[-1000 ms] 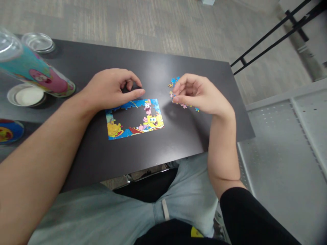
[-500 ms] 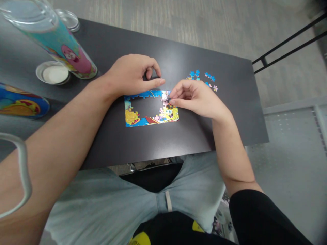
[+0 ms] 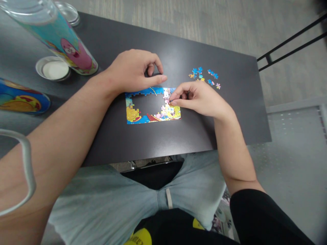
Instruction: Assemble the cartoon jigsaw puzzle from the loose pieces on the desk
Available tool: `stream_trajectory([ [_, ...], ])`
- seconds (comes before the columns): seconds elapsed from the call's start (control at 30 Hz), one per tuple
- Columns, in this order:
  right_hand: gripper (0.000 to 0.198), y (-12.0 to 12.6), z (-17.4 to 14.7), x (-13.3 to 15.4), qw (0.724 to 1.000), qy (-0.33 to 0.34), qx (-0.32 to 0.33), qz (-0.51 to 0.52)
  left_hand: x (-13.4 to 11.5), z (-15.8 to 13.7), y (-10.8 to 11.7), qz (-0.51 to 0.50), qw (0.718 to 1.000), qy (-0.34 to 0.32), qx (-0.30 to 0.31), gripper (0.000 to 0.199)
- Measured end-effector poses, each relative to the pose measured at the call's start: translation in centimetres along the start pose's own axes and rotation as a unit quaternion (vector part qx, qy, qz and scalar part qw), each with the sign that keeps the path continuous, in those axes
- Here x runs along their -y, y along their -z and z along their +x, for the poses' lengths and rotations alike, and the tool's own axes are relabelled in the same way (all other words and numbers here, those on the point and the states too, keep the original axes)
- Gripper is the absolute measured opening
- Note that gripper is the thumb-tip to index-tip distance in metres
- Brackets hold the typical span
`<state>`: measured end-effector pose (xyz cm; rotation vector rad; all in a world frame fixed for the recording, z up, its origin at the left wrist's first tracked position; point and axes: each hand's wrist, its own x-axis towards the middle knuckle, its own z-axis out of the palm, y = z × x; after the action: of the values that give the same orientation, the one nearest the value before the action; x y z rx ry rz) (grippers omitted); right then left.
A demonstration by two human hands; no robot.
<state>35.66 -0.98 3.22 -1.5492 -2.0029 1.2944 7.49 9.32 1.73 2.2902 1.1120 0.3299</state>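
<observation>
Bare forearms, a black sleeve at the right elbow, light blue jeans

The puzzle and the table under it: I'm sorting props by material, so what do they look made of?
The jigsaw puzzle looks like thin printed cardboard: flat, bright cartoon print, slight gloss. The table looks like dark laminate or coated board, smooth and semi-gloss, with soft reflections; the core is hidden.

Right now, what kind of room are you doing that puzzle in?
Probably an office or workroom, though I can't be sure: a plain dark table stands on grey carpet, with a black metal frame nearby. The cartoon puzzle lies on the table.
</observation>
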Motion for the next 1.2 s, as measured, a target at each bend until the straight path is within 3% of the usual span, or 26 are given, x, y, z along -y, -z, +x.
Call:
stream_trajectory([
  [0.2, 0.009, 0.2, 0.2, -0.1, 0.999, 0.033, -0.021, -0.029, 0.2, 0.0, -0.1, 0.008, 1.0, -0.024, -0.008, 0.061],
  [0.4, 0.031, 0.4, 0.2, -0.4, 0.998, 0.014, -0.056, -0.021, 0.2, 0.0, -0.1, 0.007, 1.0, -0.014, -0.009, 0.062],
  [0.53, 0.04, 1.3, 0.3, -1.5, 0.989, 0.011, -0.15, -0.01, 0.2, 0.1, 0.1, 0.007, 1.0, -0.018, -0.003, 0.062],
  [0.7, 0.05, 4.0, 0.5, -4.2, 0.945, 0.03, -0.313, -0.085, 0.3, 0.3, 0.1, 0.005, 1.0, -0.013, -0.018, 0.057],
  [0.8, 0.043, 6.2, -0.3, -5.6, 0.926, 0.003, -0.354, -0.131, 0.4, 0.4, 0.0, 0.0, 1.0, -0.014, -0.019, 0.053],
  [0.97, 0.011, 8.0, -2.7, -6.3, 0.947, -0.017, -0.294, -0.129, 0.7, 0.5, 0.1, -0.008, 0.999, -0.03, -0.028, 0.042],
  [1.1, 0.016, 8.0, -3.7, -6.1, 0.976, -0.061, -0.185, -0.099, 1.0, 0.6, 0.1, -0.004, 0.999, -0.027, -0.027, 0.043],
  [1.2, 0.017, 7.9, -3.6, -5.8, 0.978, -0.078, -0.161, -0.109, 1.0, 0.7, 0.0, -0.003, 0.999, -0.02, -0.027, 0.046],
])
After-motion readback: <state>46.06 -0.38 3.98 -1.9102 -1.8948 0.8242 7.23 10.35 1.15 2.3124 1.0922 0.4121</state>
